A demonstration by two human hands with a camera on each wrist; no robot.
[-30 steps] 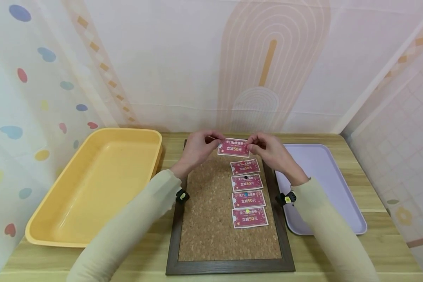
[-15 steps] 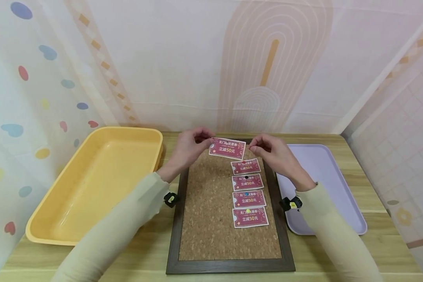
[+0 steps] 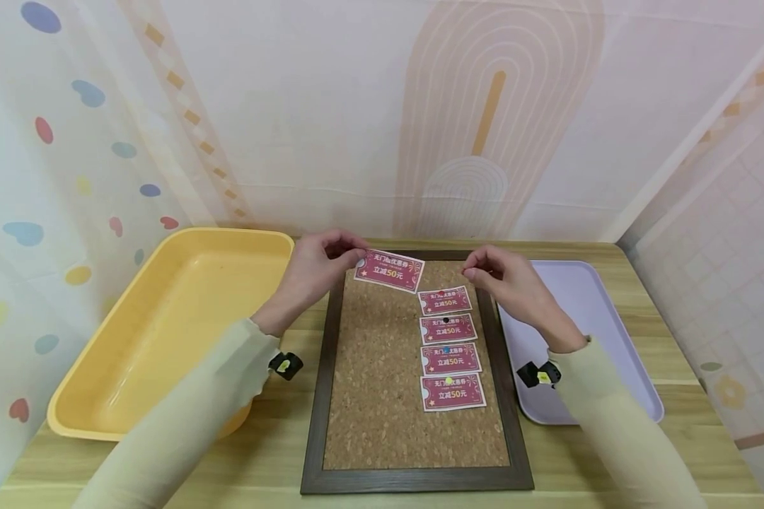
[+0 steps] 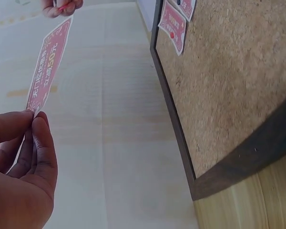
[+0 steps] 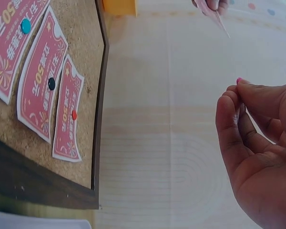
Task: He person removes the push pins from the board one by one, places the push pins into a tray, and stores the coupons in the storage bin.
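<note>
My left hand (image 3: 315, 272) pinches a pink-and-white paper coupon (image 3: 390, 271) at its left end, holding it raised over the top of the framed corkboard (image 3: 382, 396). In the right wrist view, my right hand (image 5: 262, 138) pinches a small pink push pin (image 5: 240, 80) between thumb and fingertips, with only its head showing. That hand is above the board's upper right corner, apart from the coupon. Several matching coupons form a column down the board's right side. Red (image 3: 441, 292), black (image 3: 446, 320), blue and yellow (image 3: 448, 380) push pins stand in their upper parts.
A deep yellow tray (image 3: 165, 332) stands left of the board. To the right lies a shallow lilac tray (image 3: 611, 353), partly behind my right forearm. All rest on a wooden table (image 3: 687, 452), with a patterned cloth backdrop (image 3: 331, 127) behind.
My left hand has carried the coupon to the left, away from the right hand, and the coupon has tilted. My right hand has let go of the coupon's right end and drifted slightly right.
</note>
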